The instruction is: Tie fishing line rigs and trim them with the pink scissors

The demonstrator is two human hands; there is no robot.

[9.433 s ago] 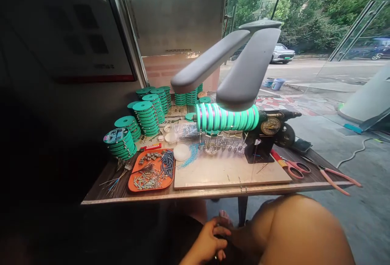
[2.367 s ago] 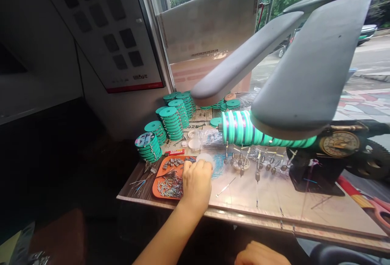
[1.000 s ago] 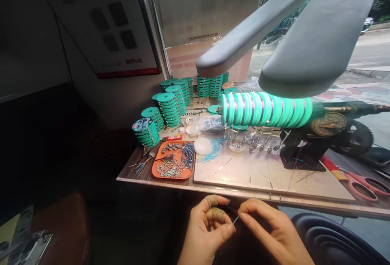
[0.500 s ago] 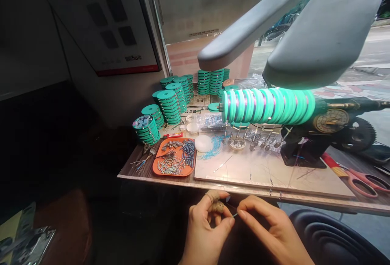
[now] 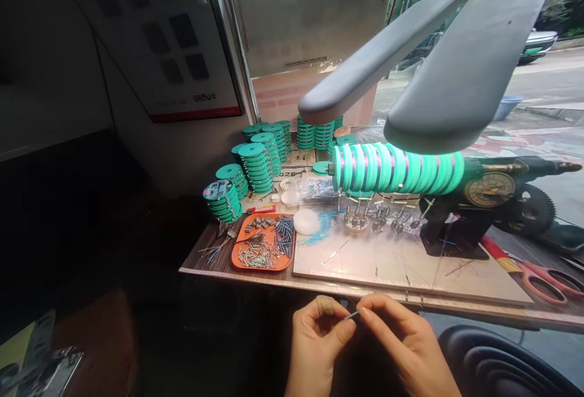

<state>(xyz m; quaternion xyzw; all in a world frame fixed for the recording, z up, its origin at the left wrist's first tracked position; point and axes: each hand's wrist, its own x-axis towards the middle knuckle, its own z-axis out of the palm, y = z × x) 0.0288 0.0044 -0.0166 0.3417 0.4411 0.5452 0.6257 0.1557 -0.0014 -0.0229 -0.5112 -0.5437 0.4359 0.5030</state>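
Left hand (image 5: pixel 319 345): held low, in front of the table; thumb and forefinger pinched, forefinger wrapped in a tan bandage. Right hand (image 5: pixel 404 333): held opposite at the same height, thumb and forefinger brought together. One thin blue-green tube (image 5: pixel 351 315): grasped between the fingertips of both hands, its ends partly covered by them.

Table edge (image 5: pixel 269 281): placed just beyond the fingertips. Dark space is seen to the left of the left hand; a black ridged object (image 5: pixel 493 360) is set near the right wrist. Behind the edge, a pale board (image 5: pixel 356 263) is flanked by an orange tray (image 5: pixel 262 267) and scissors (image 5: pixel 542 281).

Tube's long axis: laid crosswise between the hands, tilted slightly, the lower end directed to the left hand, the raised end to the right
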